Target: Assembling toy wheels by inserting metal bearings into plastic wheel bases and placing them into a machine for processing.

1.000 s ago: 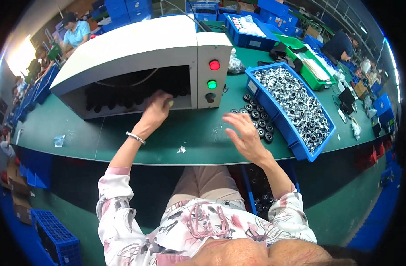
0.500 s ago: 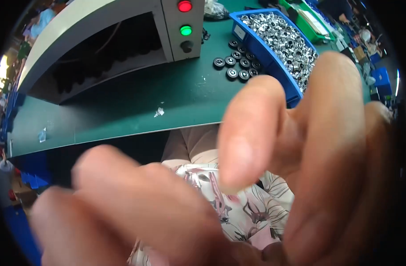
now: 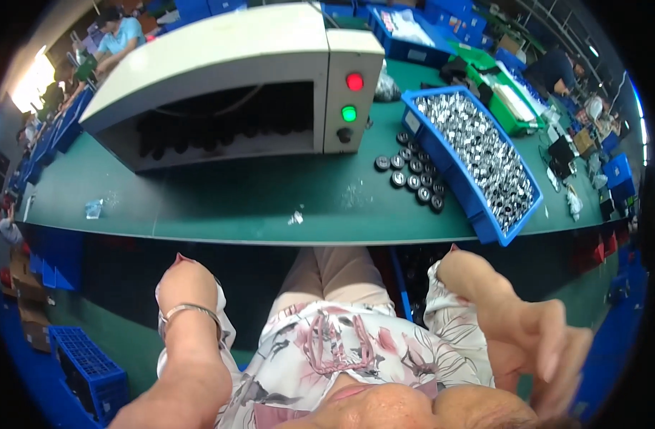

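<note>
My left hand [image 3: 177, 386] is raised close to the camera at the lower left, with a metal bangle [image 3: 191, 309] round the wrist. Its fingers run out of the picture, so their pose is hidden. At the lower right my right hand [image 3: 538, 332] is also raised, its visible fingers loosely bent and apart, with nothing seen in them. Neither hand touches the green table [image 3: 249, 204]. On it, several black round wheel-like parts [image 3: 414, 166] lie beside a long blue bin [image 3: 462, 179] filled with shiny silver-and-black parts [image 3: 477, 146].
A cream arched machine [image 3: 220, 50] with a dark opening stands on the table; its red light [image 3: 354, 81] and green light [image 3: 349, 114] are lit. A green tray [image 3: 513, 107] sits behind the bin. A blue crate [image 3: 88, 368] stands lower left. People work in the background.
Both hands, large in front of the camera before, have drawn back toward the lower corners. The view has shifted, showing more of the far table and room.
</note>
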A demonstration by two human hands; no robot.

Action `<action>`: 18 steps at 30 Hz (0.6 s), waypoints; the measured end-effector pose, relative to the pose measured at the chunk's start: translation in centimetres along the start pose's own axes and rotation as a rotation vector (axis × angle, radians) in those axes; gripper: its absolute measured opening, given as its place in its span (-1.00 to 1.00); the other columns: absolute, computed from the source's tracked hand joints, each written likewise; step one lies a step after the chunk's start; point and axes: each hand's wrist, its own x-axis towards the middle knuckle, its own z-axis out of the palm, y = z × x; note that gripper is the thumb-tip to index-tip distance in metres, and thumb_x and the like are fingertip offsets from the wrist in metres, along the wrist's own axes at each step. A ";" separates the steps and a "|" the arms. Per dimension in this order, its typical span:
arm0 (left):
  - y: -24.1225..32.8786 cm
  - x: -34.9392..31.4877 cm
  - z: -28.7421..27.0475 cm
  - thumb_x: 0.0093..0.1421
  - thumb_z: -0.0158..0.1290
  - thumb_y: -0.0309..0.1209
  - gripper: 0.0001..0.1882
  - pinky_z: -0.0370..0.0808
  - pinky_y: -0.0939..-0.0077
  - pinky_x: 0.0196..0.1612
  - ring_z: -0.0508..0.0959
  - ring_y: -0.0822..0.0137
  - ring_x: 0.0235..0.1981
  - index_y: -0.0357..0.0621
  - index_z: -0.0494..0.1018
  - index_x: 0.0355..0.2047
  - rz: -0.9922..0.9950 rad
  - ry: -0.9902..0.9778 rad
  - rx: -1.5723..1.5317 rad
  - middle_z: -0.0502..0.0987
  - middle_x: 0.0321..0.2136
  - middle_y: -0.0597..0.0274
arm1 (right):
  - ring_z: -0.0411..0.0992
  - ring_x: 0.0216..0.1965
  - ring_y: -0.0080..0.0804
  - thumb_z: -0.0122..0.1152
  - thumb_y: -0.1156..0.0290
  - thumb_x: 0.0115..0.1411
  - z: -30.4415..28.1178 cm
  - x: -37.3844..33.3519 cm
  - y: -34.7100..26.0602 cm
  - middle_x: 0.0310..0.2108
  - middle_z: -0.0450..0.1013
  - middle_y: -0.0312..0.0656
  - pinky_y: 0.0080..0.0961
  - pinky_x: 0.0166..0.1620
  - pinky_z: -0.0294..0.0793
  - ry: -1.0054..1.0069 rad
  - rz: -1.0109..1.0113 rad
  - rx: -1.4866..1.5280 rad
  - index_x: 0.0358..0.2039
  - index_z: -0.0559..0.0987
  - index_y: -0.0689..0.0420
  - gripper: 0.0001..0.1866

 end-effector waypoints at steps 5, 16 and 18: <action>5.7 0.4 -2.4 0.30 -0.04 -0.56 -0.55 0.45 0.37 0.10 0.42 0.36 0.18 -0.13 0.30 0.21 -0.124 -0.249 -0.176 0.43 0.07 0.30 | 0.41 -0.32 -0.32 0.19 0.55 0.06 -2.8 -8.7 2.8 -0.39 0.49 -0.20 -0.39 -0.28 0.41 -0.013 0.227 -0.024 -0.43 0.54 0.19 -0.96; 17.8 -9.1 -8.0 0.40 -0.06 -0.07 -0.52 0.45 0.56 -0.52 0.58 0.25 -0.47 -0.32 0.52 -0.35 -1.173 -0.229 0.881 0.47 -0.23 -0.04 | 0.41 0.10 0.01 0.06 0.49 0.12 -12.0 -27.0 27.9 0.01 0.45 0.03 -0.17 0.07 0.51 -1.055 1.299 -1.673 -0.02 0.53 0.25 -0.62; 18.8 -9.9 -8.2 0.45 -0.12 -0.21 -0.59 0.50 0.55 -0.44 0.58 0.29 -0.46 -0.34 0.52 -0.29 -1.265 -0.213 0.947 0.50 -0.23 -0.07 | 0.46 0.05 -0.01 0.09 0.46 0.11 -13.9 -28.1 29.4 -0.11 0.52 0.00 -0.12 0.04 0.51 -1.080 1.447 -1.665 -0.07 0.59 0.18 -0.65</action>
